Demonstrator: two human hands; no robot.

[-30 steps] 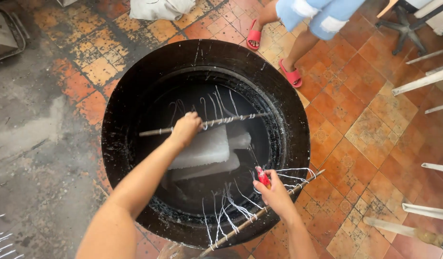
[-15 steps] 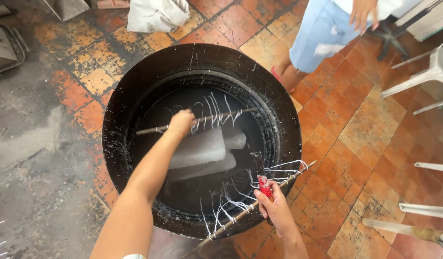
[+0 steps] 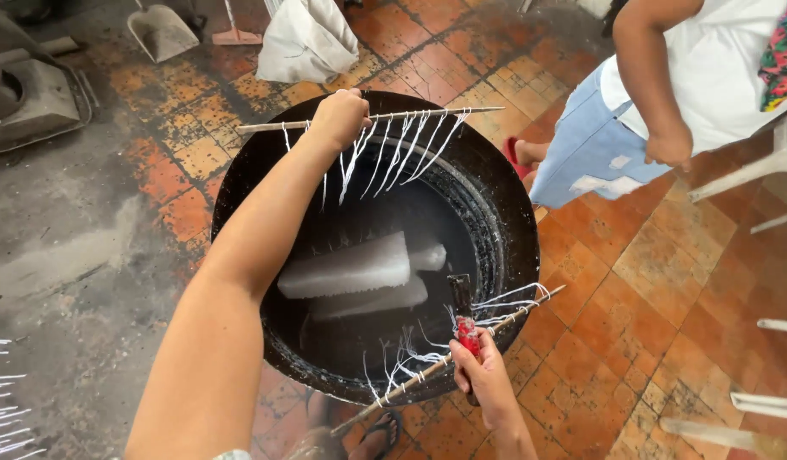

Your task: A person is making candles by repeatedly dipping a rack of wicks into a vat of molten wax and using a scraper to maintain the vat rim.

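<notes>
Left hand [image 3: 340,117] grips stick [image 3: 427,112]; right hand [image 3: 483,381] grips rod [image 3: 436,364].

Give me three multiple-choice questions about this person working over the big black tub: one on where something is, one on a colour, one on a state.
1. Where are the pale blocks?
A. in the tub
B. on the floor tiles
C. on a chair

2. What colour is the tool handle in the right hand?
A. blue
B. red
C. green

3. How is the stick in the left hand?
A. lying in the liquid
B. leaning on the wall
C. lifted above the tub

Answers: 1 A, the pale blocks float inside the tub. 2 B, the right hand grips a red handle. 3 C, the left hand holds the stick up, strings dangling.
</notes>
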